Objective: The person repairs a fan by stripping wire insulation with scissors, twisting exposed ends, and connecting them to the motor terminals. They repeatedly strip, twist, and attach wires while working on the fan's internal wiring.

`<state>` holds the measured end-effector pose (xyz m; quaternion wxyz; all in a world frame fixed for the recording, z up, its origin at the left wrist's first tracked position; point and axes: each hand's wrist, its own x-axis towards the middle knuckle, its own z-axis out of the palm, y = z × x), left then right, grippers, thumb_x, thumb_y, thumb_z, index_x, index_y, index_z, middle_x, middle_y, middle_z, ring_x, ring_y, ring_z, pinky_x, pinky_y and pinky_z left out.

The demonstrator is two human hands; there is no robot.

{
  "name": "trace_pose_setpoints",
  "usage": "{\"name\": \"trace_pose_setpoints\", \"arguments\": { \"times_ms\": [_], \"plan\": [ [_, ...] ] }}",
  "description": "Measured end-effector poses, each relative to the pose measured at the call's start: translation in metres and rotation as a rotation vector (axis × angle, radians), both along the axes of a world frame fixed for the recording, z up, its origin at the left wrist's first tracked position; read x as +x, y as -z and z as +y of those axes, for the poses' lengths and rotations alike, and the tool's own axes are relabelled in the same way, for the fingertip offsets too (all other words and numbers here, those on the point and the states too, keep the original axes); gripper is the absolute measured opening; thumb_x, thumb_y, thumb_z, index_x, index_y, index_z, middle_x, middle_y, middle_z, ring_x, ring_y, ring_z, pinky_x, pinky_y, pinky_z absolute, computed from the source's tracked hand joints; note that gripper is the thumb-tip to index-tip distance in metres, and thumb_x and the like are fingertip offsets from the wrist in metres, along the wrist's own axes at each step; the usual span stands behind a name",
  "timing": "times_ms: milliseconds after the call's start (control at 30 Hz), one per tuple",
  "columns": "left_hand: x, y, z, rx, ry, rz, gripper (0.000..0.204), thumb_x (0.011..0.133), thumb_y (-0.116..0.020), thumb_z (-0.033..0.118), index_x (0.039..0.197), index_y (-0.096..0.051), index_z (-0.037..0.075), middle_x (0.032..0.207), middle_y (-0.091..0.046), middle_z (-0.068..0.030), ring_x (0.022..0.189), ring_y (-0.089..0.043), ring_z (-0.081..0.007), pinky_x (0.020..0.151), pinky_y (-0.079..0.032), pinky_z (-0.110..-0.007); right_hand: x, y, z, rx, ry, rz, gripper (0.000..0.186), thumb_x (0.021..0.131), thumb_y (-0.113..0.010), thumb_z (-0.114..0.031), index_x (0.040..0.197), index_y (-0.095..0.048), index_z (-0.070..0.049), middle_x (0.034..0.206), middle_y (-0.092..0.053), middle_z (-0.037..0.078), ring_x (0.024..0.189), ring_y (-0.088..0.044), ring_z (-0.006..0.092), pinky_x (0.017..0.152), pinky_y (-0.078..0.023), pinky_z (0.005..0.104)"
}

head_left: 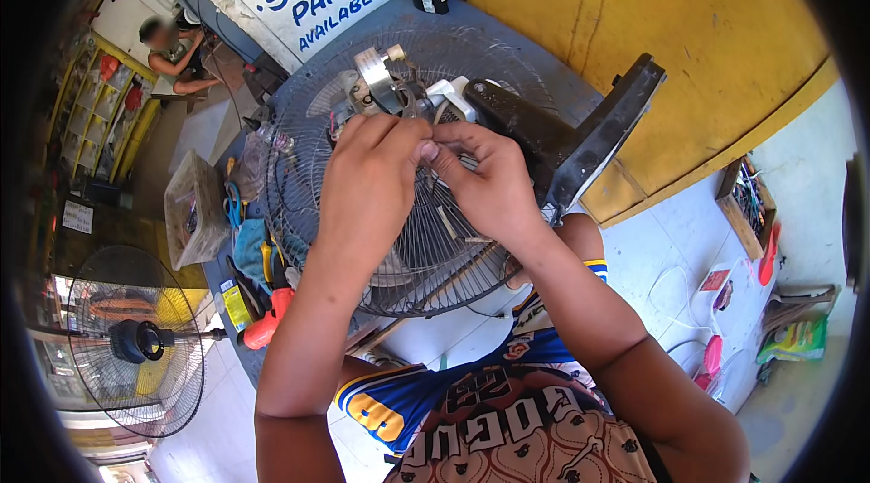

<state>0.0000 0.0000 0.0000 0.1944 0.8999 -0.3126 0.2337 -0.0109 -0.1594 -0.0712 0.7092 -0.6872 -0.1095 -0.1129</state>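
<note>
An electric fan with a round black wire grille (426, 275) lies face down on the dark blue table (494, 34). Its silver motor (374, 77) is uncovered at the back, beside a white plastic part (453, 95). A black neck (518, 116) runs right to a black base (625, 111). Over the middle of the fan, just below the motor, my left hand (373, 170) and my right hand (489, 177) meet with fingertips pinched together. Whatever they pinch is hidden behind the fingers.
Left on the table are a clear plastic bin (193, 211), blue-handled scissors (234, 204) and a red-handled tool (269, 318). A standing fan (136, 340) is farther left. A yellow panel (634, 39) borders the far side. Another person (177, 62) sits in the background.
</note>
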Motion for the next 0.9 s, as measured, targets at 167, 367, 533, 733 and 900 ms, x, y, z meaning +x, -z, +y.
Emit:
{"name": "trace_pose_setpoints", "arguments": {
  "times_ms": [167, 367, 533, 733, 900],
  "plan": [
    [-0.002, 0.004, -0.004, -0.115, 0.011, -0.022, 0.01, 0.09, -0.075, 0.004, 0.099, -0.075, 0.005, 0.097, -0.07, -0.0115, 0.094, -0.065, -0.0363, 0.083, -0.054, -0.047, 0.001, 0.003, -0.001, 0.022, 0.041, -0.042, 0.025, 0.101, -0.074, -0.012, 0.119, -0.076, 0.005, 0.104, -0.081, 0.018, 0.092, -0.076, 0.0184, 0.083, -0.058, 0.0331],
    [0.0, 0.006, -0.008, -0.124, -0.03, -0.014, 0.008, 0.089, -0.072, 0.0, 0.095, -0.071, 0.005, 0.096, -0.068, -0.0117, 0.091, -0.064, -0.0374, 0.08, -0.053, -0.047, 0.002, 0.001, 0.0, 0.005, 0.035, 0.002, 0.02, 0.101, -0.074, -0.009, 0.114, -0.077, 0.006, 0.097, -0.079, 0.009, 0.091, -0.069, 0.0097, 0.081, -0.055, 0.0275],
    [-0.017, 0.011, -0.001, -0.353, -0.03, 0.0, 0.002, 0.096, -0.07, 0.002, 0.097, -0.069, 0.004, 0.094, -0.067, -0.0114, 0.085, -0.066, -0.0306, 0.076, -0.053, -0.041, 0.0, -0.006, 0.003, -0.051, 0.049, -0.02, 0.018, 0.099, -0.075, -0.008, 0.111, -0.077, 0.004, 0.094, -0.078, 0.007, 0.087, -0.068, 0.0085, 0.078, -0.054, 0.0272],
    [-0.04, 0.005, 0.011, -0.623, -0.154, 0.329, 0.024, 0.11, -0.066, 0.026, 0.109, -0.073, 0.003, 0.084, -0.071, -0.0091, 0.074, -0.065, -0.0118, 0.069, -0.052, -0.03, 0.0, -0.008, 0.003, -0.15, 0.094, -0.098, 0.02, 0.098, -0.076, -0.007, 0.116, -0.075, 0.002, 0.097, -0.078, 0.009, 0.093, -0.071, 0.0123, 0.085, -0.056, 0.0306],
    [-0.022, -0.012, 0.02, -0.34, -0.124, 0.566, 0.029, 0.104, -0.07, 0.03, 0.108, -0.077, 0.002, 0.081, -0.075, -0.0174, 0.07, -0.074, -0.0316, 0.069, -0.056, -0.041, 0.001, -0.004, 0.01, -0.275, 0.18, -0.413, 0.02, 0.095, -0.07, -0.005, 0.115, -0.072, -0.002, 0.101, -0.077, 0.017, 0.095, -0.075, 0.0356, 0.087, -0.056, 0.0417]
  ]
}}
